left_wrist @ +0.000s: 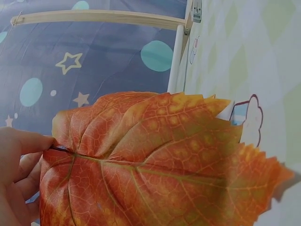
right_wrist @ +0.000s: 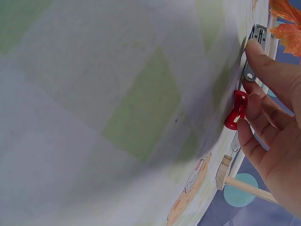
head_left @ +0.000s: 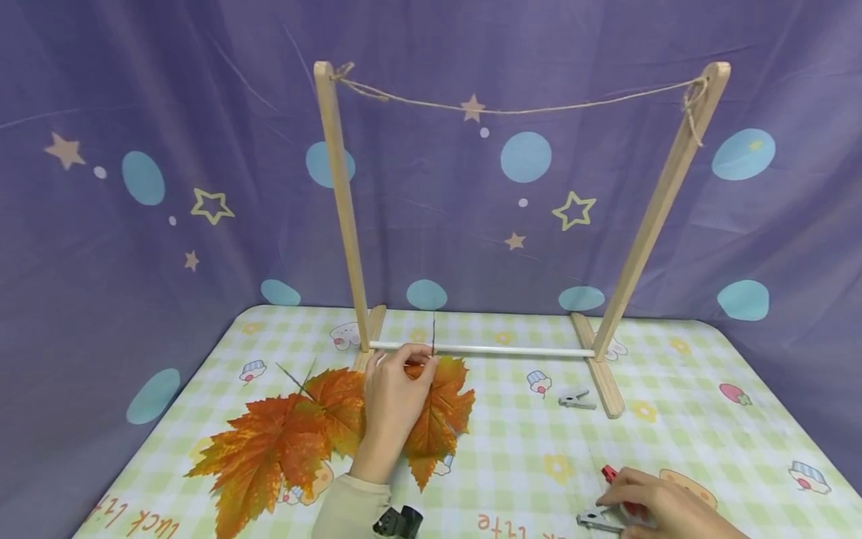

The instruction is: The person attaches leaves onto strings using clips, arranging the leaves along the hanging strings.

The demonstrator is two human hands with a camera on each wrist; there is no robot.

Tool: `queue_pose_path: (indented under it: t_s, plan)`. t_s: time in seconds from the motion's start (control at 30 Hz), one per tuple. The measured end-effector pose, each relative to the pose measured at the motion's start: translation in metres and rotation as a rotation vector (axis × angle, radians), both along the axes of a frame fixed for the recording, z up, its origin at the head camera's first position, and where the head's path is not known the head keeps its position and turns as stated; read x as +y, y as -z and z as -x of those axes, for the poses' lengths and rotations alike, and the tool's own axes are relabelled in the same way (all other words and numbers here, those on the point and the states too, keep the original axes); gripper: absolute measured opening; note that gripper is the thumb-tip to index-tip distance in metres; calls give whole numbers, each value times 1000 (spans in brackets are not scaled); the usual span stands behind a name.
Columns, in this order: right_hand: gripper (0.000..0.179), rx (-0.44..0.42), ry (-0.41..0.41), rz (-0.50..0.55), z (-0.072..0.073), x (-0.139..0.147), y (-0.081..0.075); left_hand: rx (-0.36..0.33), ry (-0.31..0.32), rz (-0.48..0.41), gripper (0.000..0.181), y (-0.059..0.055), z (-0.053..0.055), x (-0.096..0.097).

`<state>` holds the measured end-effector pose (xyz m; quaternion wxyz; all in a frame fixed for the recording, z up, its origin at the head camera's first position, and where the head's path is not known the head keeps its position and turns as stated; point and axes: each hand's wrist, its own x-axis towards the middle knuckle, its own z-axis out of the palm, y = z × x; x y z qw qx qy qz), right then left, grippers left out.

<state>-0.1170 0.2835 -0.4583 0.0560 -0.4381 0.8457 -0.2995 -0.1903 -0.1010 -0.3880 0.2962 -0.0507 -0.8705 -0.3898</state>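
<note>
Centrally, an orange maple leaf [head_left: 438, 415] lies on the desk [head_left: 673, 449] just in front of the wooden frame's white crossbar [head_left: 512, 349], its thin stem [head_left: 433, 333] rising past the bar. Left hand [head_left: 393, 397]: fingers curled at the leaf's base, thumb and fingers pinching the point where stem meets blade (the left wrist view shows the thumb pressed on that spot, with the veined blade spread toward the camera). Two further orange leaves [head_left: 283, 442] lie overlapping just to the left of the held one, flat on the checked cloth.

Right hand [head_left: 656, 505]: low at the near right edge of the desk, fingers bent over two clips. A grey metal clip [head_left: 595, 520] sits under the fingertips, touched by the index finger in the right wrist view, and a red clip [head_left: 611, 474] lies just beside the fingers, touching them; whether either clip is truly gripped cannot be told. A third grey clip [head_left: 577, 400] rests apart, near the frame's right foot.

Wooden frame [head_left: 340, 202]: two slanted uprights on flat feet, joined low by the crossbar and high by a slack length of twine [head_left: 525, 111] tied at each top. Purple cloth [head_left: 135, 150] with stars and blue dots hangs behind the desk
</note>
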Motion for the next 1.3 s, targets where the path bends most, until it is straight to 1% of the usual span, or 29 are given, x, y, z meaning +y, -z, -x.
queue_pose_path:
  t_s: [0.13, 0.2, 0.3, 0.33, 0.43, 0.5, 0.6, 0.83, 0.9, 1.13, 1.3]
  plan:
    - [27, -12, 28, 13, -1, -3, -2, -6, -5, 1, 9, 1, 0, -1]
    - [28, 12, 38, 20, -1, -5, -4, -4, -8, 1, 10, 0, 0, 0]
    - [29, 90, 99, -15, -2, -10, -8, 4, -11, -2, 10, -1, -1, 0]
    - [30, 103, 114, -31, -2, -10, -11, 10, -12, -5, 9, -1, -1, 0]
    - [31, 82, 168, -75, -3, -12, -19, 26, -12, -12, 9, -3, -1, 2]
    - [31, 57, 184, -85, -3, -14, -24, 29, -10, -14, 10, -4, -2, 2]
    - [31, 58, 190, -76, -1, -19, -31, 38, -6, -20, 10, -4, -2, 2]
    - [29, 183, 225, -27, 0, -38, -44, 103, -18, -53, 7, -8, -4, -6]
    - [32, 199, 243, -13, 2, -44, -47, 114, -21, -54, 7, -9, -4, -7]
    - [39, 230, 358, -3, 8, -63, -62, 121, -27, -45, 7, -9, -3, -6]
    - [38, 278, 435, 39, 13, -75, -71, 123, -34, -35, 7, -8, -4, -5]
